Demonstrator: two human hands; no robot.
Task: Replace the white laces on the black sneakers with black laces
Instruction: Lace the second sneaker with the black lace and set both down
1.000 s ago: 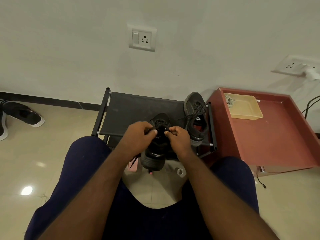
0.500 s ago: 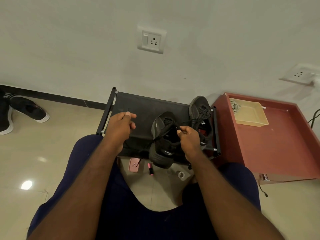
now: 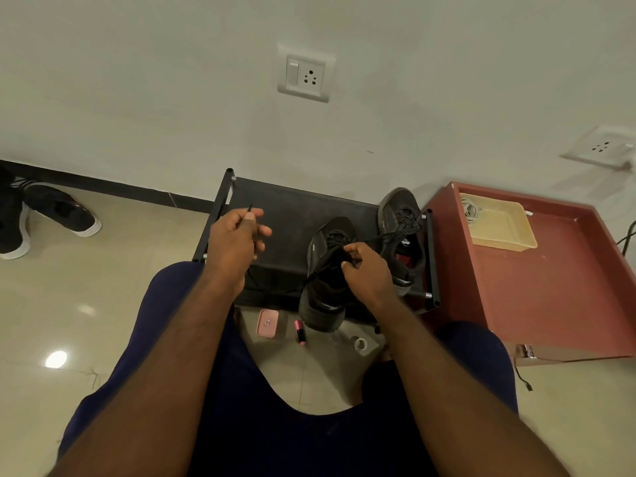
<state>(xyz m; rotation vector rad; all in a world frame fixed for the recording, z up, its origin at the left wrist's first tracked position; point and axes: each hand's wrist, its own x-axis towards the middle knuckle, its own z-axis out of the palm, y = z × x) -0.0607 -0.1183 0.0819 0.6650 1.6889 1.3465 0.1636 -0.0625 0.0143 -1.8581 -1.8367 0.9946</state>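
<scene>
Knees [image 3: 179, 339]: two, in dark blue cloth, are spreading wide at the bottom of the view.
Floor bits: three small things are lying on the tiles between the knees, just in front of the rack: one pink case [image 3: 267, 323], one pink tube [image 3: 300, 332], one roll of tape [image 3: 360, 344].
Right hand [image 3: 366, 268]: its fingers are curling in and pinching the black lace [image 3: 250, 210] at the throat of the near sneaker [image 3: 323, 290].
Left hand [image 3: 235, 235]: it is hovering over the left part of the rack, with thumb and forefinger pinching the lace's tip and the other fingers fanning loosely.
Sneakers: two black ones are sitting on the black rack [image 3: 282, 215]. The near one is hanging one end over the front edge, and the far sneaker [image 3: 401, 228] is lying just beside it on the right.
Red worktop [image 3: 557, 287]: it is carrying one yellow tray [image 3: 504, 230] with a coil of white cord [image 3: 469, 208] in it.
Spare shoes [image 3: 65, 216]: two, black with white soles, are lying far left by the skirting.
Wall sockets [image 3: 306, 75]: two are showing, one above the rack and one at the right.
</scene>
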